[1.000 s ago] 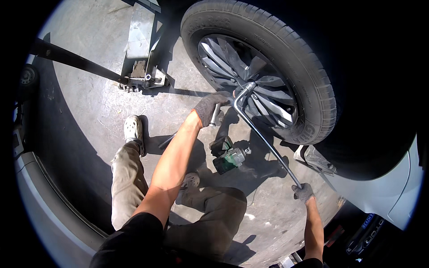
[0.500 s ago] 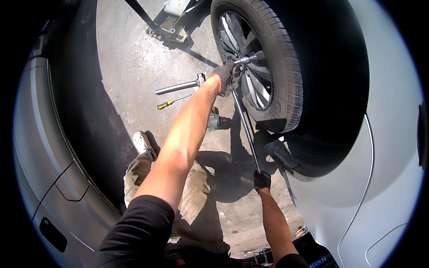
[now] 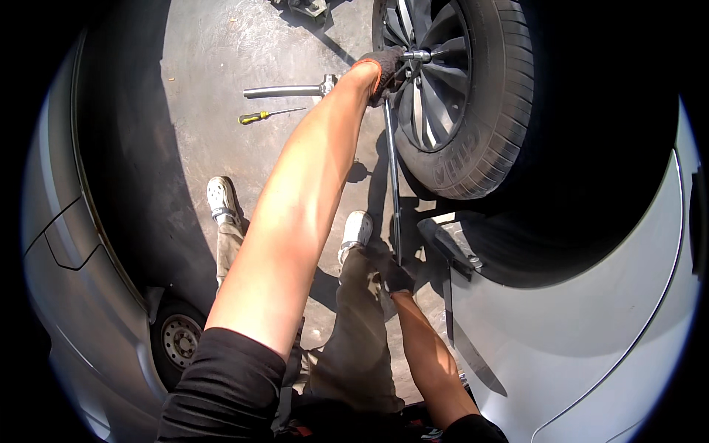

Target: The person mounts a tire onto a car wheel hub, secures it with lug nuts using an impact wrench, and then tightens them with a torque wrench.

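Observation:
My left hand [image 3: 382, 74], in a dark glove with an orange cuff, is closed around the head end of a long-handled socket wrench [image 3: 394, 177]. A bright socket piece [image 3: 418, 55] runs from there to the middle of the alloy wheel [image 3: 436, 92], at the lug nuts. Its exact seat is partly hidden by the glove. My right hand [image 3: 399, 277], also in a dark glove, grips the near end of the wrench handle, partly in shadow. The black tyre [image 3: 480, 159] stands under the silver car's wheel arch.
Left of the wheel, a metal bar tool [image 3: 284, 91] and a yellow-and-black screwdriver [image 3: 255, 117] lie on the concrete floor. Part of a jack [image 3: 306, 9] shows at the top. Another car [image 3: 96, 258] stands close on my left; the silver fender [image 3: 591, 332] is on my right.
The wrench handle has swung leftward at its near end, and my right hand has moved with it. My left hand stays on the head end. The view has shifted; my right shoe now shows.

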`<state>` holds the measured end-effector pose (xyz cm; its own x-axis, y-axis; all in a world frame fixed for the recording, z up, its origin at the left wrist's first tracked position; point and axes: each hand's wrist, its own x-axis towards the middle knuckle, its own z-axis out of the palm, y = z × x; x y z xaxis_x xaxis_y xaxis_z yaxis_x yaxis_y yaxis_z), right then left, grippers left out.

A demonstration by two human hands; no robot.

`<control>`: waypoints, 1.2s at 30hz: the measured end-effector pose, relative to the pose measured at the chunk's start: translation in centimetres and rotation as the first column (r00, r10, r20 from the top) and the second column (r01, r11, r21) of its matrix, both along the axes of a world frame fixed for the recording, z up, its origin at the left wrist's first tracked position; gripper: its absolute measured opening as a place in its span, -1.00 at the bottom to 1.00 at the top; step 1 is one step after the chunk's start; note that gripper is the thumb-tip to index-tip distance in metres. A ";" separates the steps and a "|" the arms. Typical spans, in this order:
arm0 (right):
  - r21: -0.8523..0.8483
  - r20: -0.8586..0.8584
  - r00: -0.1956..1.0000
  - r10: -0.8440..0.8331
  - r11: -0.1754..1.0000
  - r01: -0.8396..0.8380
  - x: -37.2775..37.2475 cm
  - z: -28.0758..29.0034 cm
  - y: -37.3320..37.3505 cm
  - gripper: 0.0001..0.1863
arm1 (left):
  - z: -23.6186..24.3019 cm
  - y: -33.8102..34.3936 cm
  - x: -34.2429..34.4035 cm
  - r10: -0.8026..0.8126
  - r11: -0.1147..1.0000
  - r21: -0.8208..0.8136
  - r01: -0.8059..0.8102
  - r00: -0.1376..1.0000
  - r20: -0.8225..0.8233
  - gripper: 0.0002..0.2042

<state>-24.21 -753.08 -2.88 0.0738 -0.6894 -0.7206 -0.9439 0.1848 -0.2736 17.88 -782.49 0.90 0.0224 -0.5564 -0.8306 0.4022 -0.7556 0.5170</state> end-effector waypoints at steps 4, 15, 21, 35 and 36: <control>0.061 -0.056 0.998 0.017 0.998 -0.013 0.1 -1.0 -0.3 -0.53 | 1.4 0.1 -1.5 0.122 0.984 0.134 -0.120 0.992 -0.008 -0.52; -0.012 -0.107 0.993 -0.046 0.999 0.045 3.1 -2.8 -2.1 -0.39 | 0.0 0.0 -1.0 0.126 0.987 0.089 -0.133 0.989 0.072 -0.47; -0.147 -0.121 0.964 0.237 0.956 -0.254 -1.2 -7.4 -0.2 -0.47 | 0.2 0.0 -2.2 0.108 0.993 0.029 -0.113 0.985 0.137 -0.46; -0.037 -0.041 0.995 -0.092 0.995 0.091 -0.5 -5.0 -0.5 -0.50 | -0.9 -1.1 -1.5 0.121 0.990 0.040 -0.138 0.951 0.284 -0.39; 0.114 0.121 0.947 -0.298 0.952 0.285 1.5 -0.6 -1.9 -0.50 | -0.1 -1.2 -0.1 0.017 0.994 0.101 -0.033 0.988 0.155 -0.43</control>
<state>-22.73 -754.94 -3.46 -0.0191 -0.6251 -0.7803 -0.8002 0.4774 -0.3629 17.82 -783.73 0.80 0.1671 -0.4656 -0.8690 0.3436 -0.7987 0.4940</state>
